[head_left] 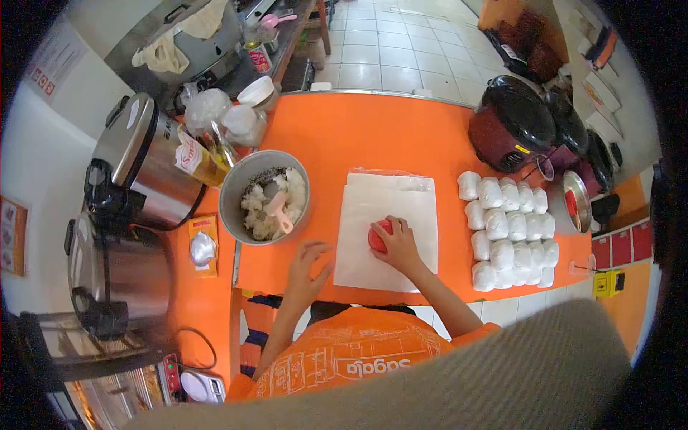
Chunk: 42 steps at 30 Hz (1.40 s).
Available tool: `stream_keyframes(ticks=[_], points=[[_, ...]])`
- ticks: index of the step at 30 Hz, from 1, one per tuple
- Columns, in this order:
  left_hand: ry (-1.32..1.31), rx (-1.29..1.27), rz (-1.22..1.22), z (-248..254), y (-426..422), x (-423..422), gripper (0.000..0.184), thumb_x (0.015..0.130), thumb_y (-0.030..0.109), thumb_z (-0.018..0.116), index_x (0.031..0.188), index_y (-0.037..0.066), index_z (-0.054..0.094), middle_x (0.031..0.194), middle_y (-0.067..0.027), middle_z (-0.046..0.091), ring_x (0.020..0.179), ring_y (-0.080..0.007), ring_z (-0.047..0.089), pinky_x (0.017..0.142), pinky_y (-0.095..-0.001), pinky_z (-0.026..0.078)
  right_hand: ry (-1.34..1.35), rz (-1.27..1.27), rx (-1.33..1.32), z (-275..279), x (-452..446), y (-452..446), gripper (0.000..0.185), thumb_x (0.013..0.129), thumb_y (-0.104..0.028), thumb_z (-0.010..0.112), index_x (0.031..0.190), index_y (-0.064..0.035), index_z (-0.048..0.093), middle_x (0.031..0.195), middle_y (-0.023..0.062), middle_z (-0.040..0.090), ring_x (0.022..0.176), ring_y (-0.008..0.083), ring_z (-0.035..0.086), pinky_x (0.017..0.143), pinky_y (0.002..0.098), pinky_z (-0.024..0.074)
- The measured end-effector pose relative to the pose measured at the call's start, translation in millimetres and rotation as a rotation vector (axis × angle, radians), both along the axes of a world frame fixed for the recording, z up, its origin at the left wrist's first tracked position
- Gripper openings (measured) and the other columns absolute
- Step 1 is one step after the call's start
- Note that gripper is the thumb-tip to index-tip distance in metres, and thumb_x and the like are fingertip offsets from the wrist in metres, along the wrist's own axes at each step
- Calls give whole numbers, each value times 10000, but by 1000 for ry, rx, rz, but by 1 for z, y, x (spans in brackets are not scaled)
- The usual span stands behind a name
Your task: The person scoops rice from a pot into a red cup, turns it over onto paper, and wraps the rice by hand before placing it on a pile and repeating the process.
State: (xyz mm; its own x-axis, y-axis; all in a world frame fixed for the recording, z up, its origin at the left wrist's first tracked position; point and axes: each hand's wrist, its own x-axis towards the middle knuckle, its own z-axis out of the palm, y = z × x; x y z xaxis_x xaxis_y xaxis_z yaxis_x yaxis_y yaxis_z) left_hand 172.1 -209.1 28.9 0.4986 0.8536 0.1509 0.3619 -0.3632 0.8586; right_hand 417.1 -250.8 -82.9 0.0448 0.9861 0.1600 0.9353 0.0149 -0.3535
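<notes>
White paper sheets point(387, 265) lie stacked on the orange table point(322, 129). My right hand point(398, 247) is closed over a red rounded object point(380, 236) that rests on the paper. Left of the sheets, my left hand point(309, 272) hovers with its fingers apart and nothing in it. A metal pot point(228, 208) beyond it holds white rice point(294, 190) and a pink scoop point(278, 213). To the right stand rows of several white wrapped bundles point(496, 223).
Dark red cookers point(509, 129) and a metal bowl point(582, 204) are at the right. Large steel cookers point(161, 165), a yellow pouch point(204, 168), plastic bags point(208, 107) and a foil-topped packet point(203, 249) stand left. A scale point(204, 387) is at lower left.
</notes>
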Motion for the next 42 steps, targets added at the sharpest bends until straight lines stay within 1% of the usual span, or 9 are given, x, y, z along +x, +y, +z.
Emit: stream_keyframes(ticks=[10,16,22,24,27,30,36,40,42], points=[[228,364,-458,-137,-19,18,149,780,118,660,901,78,583,1044,-72,595,988,-278,566,839,-390,472,2,41,-115,26,11,1,707,641,-327,776,1285,-250,494,1237,147,456,1112,347,438,866,496,452],[282,394,-462,-148,-20,21,165,784,169,670,920,115,593,1045,-37,594,1001,-255,545,860,-374,451,152,10,46,40,18,-8,799,643,-308,781,1350,-187,427,1214,148,464,1106,356,440,908,473,429],[325,461,-474,-163,-23,21,163,784,207,674,921,149,608,1046,-6,593,1002,-228,533,853,-375,439,541,-443,259,61,72,-37,796,635,-253,806,1304,-62,420,1176,201,464,1104,363,439,959,450,389],[312,459,-442,-161,-25,20,160,782,213,675,913,150,607,1045,-1,596,999,-225,533,851,-373,438,522,-632,178,44,95,-56,769,649,-263,804,1257,7,421,1170,206,459,1115,358,436,971,447,379],[329,477,-416,-161,-27,20,157,779,213,675,904,149,606,1037,-2,602,993,-224,534,848,-369,438,367,-643,93,-9,126,-82,722,707,-297,779,1256,6,420,1168,231,439,1117,390,430,1001,452,357],[295,470,-382,-167,-29,23,151,784,204,672,901,135,606,1025,-10,609,988,-230,536,848,-372,437,13,-534,252,-7,104,-94,647,744,-283,746,1234,-4,428,1259,259,403,1219,397,377,1055,492,295],[131,289,-315,-141,-9,36,152,804,178,662,915,94,599,1028,-48,609,998,-268,533,881,-389,423,146,23,90,16,38,-100,578,771,-305,701,1225,-36,464,1347,199,389,1272,378,358,1077,542,247],[144,390,-346,-77,-1,44,277,769,170,694,1016,95,592,1031,-67,597,1013,-273,527,909,-403,412,75,57,66,18,27,-103,405,758,-231,688,1104,-57,570,1313,117,462,1274,331,373,1074,537,261],[312,503,-389,-80,-1,39,350,751,155,704,1074,99,581,1034,-62,593,1027,-266,525,915,-410,409,-31,46,67,-3,41,-108,307,742,-191,685,1023,-82,627,1277,79,505,1273,313,381,1072,531,273]])
